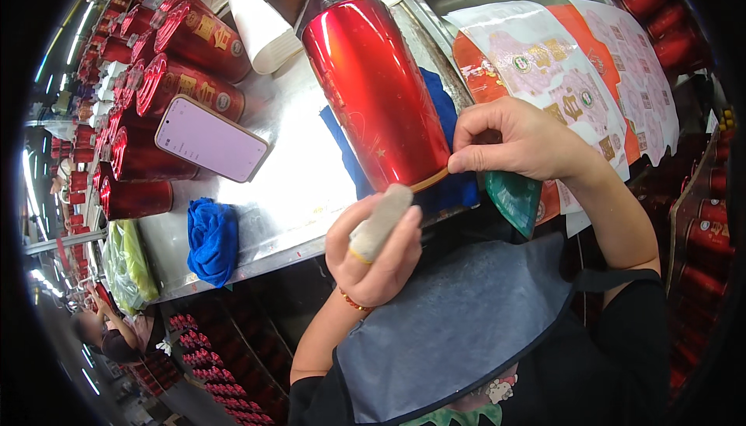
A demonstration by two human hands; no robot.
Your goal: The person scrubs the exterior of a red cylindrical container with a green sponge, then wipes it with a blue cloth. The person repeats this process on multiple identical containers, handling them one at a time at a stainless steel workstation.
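Head view. Red cylinder (377, 88) lies tilted on the metal workbench (295, 185), its lower end at the near edge, over a blue cloth (443, 107). Judged best practice: keep the cylinder steady and press evenly along the gold bottom rim. Right hand (528, 142): thumb and forefinger pinched almost closed at that rim, apparently on a label edge; exact contact cannot be told. Left hand (377, 255): fingers curled shut around a grey pad (381, 220), its tip touching the cylinder's lower end.
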